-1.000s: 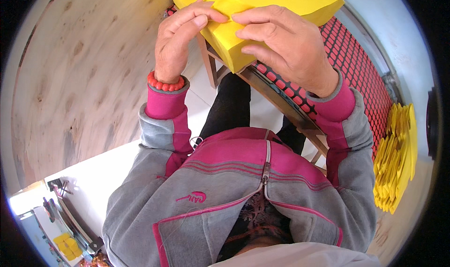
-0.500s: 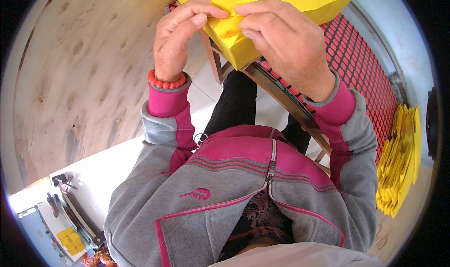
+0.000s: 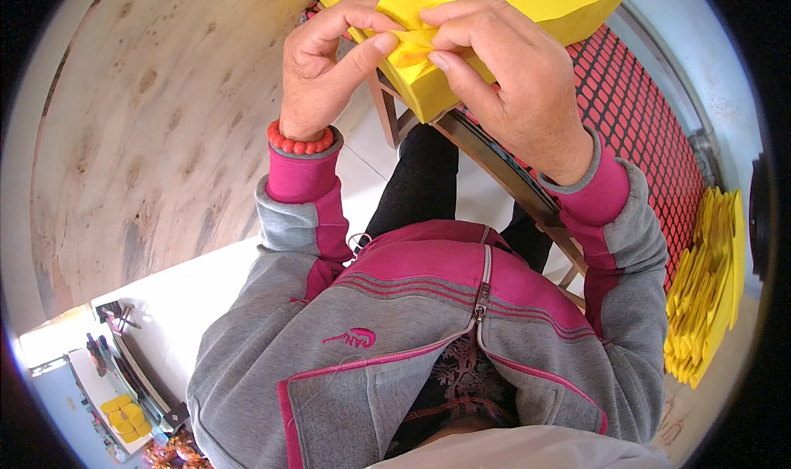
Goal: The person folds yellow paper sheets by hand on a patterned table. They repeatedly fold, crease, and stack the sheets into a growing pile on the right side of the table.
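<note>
The left hand (image 3: 317, 78) and the right hand (image 3: 515, 82) both pinch a fold of the top yellow paper sheet (image 3: 408, 45). It lies on a yellow stack (image 3: 527, 0), probably near the surface's front edge.

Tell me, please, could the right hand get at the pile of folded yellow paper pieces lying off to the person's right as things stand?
Probably yes: the pile of folded yellow paper pieces lies uncovered with nothing between, but the right hand is pinching the yellow paper sheet and would have to let go.

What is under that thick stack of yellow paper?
A wooden stool or small table carries the yellow paper stack, with a red mesh surface beside it. The stack hides the support's top.
</note>
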{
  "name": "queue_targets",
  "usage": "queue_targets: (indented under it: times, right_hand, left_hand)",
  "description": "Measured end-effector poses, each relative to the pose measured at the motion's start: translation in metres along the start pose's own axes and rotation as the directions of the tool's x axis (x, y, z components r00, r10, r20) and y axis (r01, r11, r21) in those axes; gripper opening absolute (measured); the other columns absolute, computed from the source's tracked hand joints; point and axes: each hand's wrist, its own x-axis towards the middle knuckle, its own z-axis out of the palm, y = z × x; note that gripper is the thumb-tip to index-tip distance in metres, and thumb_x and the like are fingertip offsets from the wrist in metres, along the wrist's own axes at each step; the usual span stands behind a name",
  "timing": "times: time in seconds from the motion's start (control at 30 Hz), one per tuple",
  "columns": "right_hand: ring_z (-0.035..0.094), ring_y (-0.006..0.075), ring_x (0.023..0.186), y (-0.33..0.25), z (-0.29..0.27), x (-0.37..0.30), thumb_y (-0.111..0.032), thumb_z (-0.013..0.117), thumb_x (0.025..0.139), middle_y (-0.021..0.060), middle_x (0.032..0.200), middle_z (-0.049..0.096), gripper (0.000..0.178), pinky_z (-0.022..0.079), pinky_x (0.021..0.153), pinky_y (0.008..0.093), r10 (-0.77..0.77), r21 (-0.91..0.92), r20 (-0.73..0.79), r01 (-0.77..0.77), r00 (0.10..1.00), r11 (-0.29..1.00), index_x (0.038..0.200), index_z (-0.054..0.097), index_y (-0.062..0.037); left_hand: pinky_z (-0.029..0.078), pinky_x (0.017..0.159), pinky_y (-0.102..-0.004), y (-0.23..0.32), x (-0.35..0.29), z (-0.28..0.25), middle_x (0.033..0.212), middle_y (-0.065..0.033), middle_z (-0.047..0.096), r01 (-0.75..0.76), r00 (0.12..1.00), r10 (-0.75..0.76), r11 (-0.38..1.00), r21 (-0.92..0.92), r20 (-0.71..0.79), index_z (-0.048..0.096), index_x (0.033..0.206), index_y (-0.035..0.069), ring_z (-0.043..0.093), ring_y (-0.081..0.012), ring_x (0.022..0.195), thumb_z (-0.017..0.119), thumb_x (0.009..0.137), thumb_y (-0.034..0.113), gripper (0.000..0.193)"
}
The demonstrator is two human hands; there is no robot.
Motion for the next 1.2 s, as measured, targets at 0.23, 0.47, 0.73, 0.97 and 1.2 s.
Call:
queue_targets:
  times: [0.23,0.47,0.73,0.97,1.2]
  right_hand:
    - [0.071,0.0250,0.088,0.003,-0.001,0.000,-0.003,0.074,0.086,0.0167,0.113,0.069,0.025,0.058,0.076,0.0297,-0.009,-0.064,-0.027,0.007,1.000,0.998,0.109,0.066,0.0013]
    - [0.071,0.0269,0.090,0.008,0.013,0.000,-0.001,0.074,0.083,0.0191,0.110,0.069,0.012,0.059,0.076,0.0318,-0.126,-0.079,-0.158,0.114,0.979,0.990,0.090,0.066,0.0024]
    - [0.071,0.0292,0.090,0.003,0.004,-0.001,-0.002,0.074,0.083,0.0203,0.111,0.068,0.011,0.058,0.074,0.0334,-0.046,-0.020,-0.124,0.044,0.991,0.999,0.090,0.065,0.0004]
    - [0.071,0.0291,0.091,-0.004,0.000,0.001,-0.002,0.073,0.083,0.0204,0.112,0.068,0.011,0.058,0.075,0.0333,0.059,0.025,-0.106,-0.057,0.993,0.998,0.090,0.064,-0.0009]
    - [0.071,0.0285,0.093,0.004,0.008,0.000,-0.002,0.073,0.083,0.0204,0.115,0.068,0.011,0.059,0.079,0.0336,-0.134,-0.120,-0.162,0.115,0.978,0.986,0.090,0.065,-0.0002]
  left_hand:
    - [0.044,0.102,-0.0317,0.005,-0.001,0.014,0.099,-0.0025,0.069,0.068,0.980,-0.096,0.985,-0.158,-0.175,0.065,0.103,0.002,0.065,-0.0106,0.098,0.070,0.092,-0.001,0.012]
    - [0.030,0.122,-0.0445,0.003,-0.001,0.012,0.096,-0.0038,0.070,0.026,0.987,-0.040,0.995,-0.097,-0.153,0.065,0.102,0.002,0.066,-0.0115,0.094,0.062,0.092,-0.006,0.013]
    - [0.028,0.122,-0.0440,-0.001,-0.001,-0.001,0.104,-0.0040,0.071,-0.041,0.999,0.041,0.997,-0.068,-0.002,0.070,0.102,0.001,0.064,-0.0140,0.103,0.066,0.090,0.002,0.013]
    - [0.045,0.100,-0.0306,0.000,-0.004,0.012,0.099,-0.0026,0.070,0.051,0.984,-0.079,0.984,-0.171,-0.160,0.069,0.101,0.002,0.063,-0.0115,0.099,0.072,0.091,0.002,0.010]
    - [0.049,0.089,-0.0253,0.001,-0.001,0.015,0.099,-0.0023,0.069,0.027,0.982,-0.055,0.988,-0.154,-0.181,0.068,0.102,0.001,0.062,-0.0102,0.093,0.072,0.093,0.001,0.010]
